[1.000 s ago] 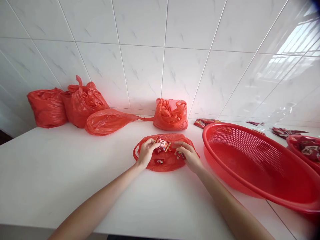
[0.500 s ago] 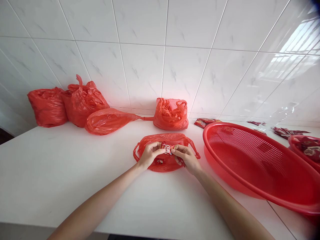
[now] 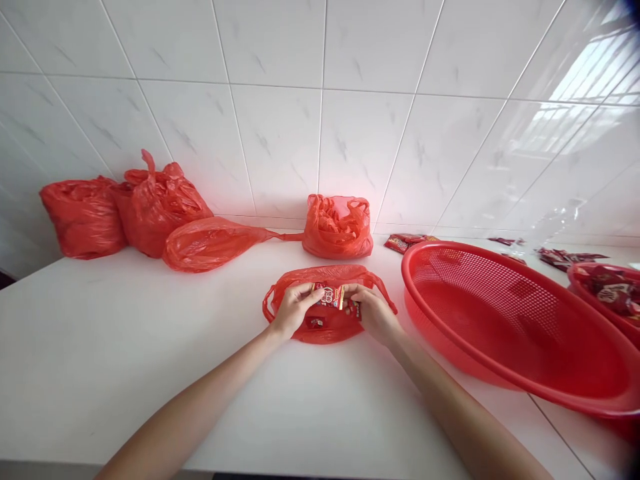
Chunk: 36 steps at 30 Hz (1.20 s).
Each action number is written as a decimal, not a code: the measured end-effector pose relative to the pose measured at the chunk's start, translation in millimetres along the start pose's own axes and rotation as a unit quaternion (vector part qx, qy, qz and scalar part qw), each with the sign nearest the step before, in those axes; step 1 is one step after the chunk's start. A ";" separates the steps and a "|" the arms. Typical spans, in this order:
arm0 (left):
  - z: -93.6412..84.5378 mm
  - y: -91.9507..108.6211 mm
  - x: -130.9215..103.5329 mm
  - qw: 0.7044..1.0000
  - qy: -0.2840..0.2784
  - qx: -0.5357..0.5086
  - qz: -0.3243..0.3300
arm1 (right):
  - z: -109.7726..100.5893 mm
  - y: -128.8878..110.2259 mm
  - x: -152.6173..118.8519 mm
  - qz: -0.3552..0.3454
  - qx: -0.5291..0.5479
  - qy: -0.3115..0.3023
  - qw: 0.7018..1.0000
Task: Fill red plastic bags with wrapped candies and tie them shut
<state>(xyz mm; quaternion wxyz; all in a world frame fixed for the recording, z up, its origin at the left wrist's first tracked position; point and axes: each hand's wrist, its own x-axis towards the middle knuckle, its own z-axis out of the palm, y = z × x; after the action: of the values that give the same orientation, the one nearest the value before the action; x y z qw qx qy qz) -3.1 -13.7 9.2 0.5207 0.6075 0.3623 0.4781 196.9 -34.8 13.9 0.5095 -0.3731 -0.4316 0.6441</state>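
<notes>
Above an open red plastic bag [image 3: 330, 333] on the white counter, my left hand [image 3: 295, 308] pinches a small red and white snack packet [image 3: 329, 296] at its left end. My right hand [image 3: 373, 311] is at the packet's right side, its fingers curled round another small red packet [image 3: 355, 310]. Whether its fingertips touch the first packet is hard to tell. One more dark red packet [image 3: 315, 322] lies inside the bag, below my left fingers.
A large red basket [image 3: 453, 333] stands at the right, with a smaller basket of packets [image 3: 583, 283] beyond it. Loose packets [image 3: 400, 243] lie by the tiled wall. Stuffed red bags [image 3: 337, 243] [image 3: 163, 217] stand along the back, with a flattened bag [image 3: 210, 245] between them.
My right fingertips have moved off the packet's front, so more of its face shows. A second packet in my right hand is now more visible. The view has shifted slightly.
</notes>
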 end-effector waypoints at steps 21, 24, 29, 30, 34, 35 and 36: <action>13.5 0.7 -9.5 0.995 -0.061 0.019 -0.083 | 9.3 6.8 -5.5 -0.070 -0.010 0.018 0.997; 13.1 1.4 -9.5 0.994 -0.080 0.023 -0.066 | 9.6 5.4 -5.9 -0.068 -0.004 0.021 0.997; 11.3 3.9 -8.6 0.997 -0.068 0.030 -0.025 | 4.6 3.7 -4.6 -0.058 -0.002 0.053 0.997; 10.8 4.0 -8.3 0.997 -0.070 0.031 -0.024 | 3.5 3.3 -4.2 -0.049 0.001 0.059 0.997; 9.2 4.5 -7.9 0.996 -0.080 0.040 -0.030 | 1.0 1.9 -3.0 -0.028 0.004 0.059 0.998; 9.0 4.7 -7.9 0.995 -0.082 0.042 -0.029 | 0.8 1.8 -2.9 -0.027 0.001 0.059 0.998; 8.7 5.0 -7.8 0.995 -0.082 0.043 -0.027 | 0.7 1.8 -2.8 -0.027 -0.004 0.059 0.998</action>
<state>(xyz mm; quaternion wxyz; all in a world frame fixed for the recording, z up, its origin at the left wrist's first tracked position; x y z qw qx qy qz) 2.8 -24.5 12.5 0.5350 0.6564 0.3550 0.3961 196.2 -37.9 12.6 0.5497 -0.4004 -0.4136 0.6054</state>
